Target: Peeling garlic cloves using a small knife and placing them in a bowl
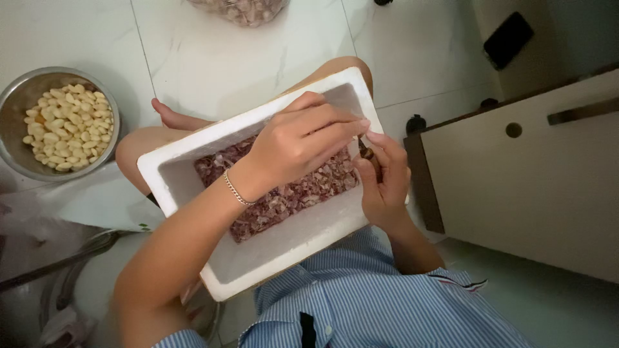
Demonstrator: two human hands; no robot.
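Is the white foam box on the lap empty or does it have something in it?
Not empty. The white foam box holds a layer of purplish papery peelings across its bottom, well below the rim; the left hand hovers over them.

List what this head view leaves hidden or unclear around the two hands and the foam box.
- Small item between the left hand and right hand: mostly covered by fingers; kind unclear.
- Part of the purplish peels in the white foam box: hidden under the left hand.
- Container of cloves: cut off by the top edge.
- Dark flat object on the floor: too dim to identify.
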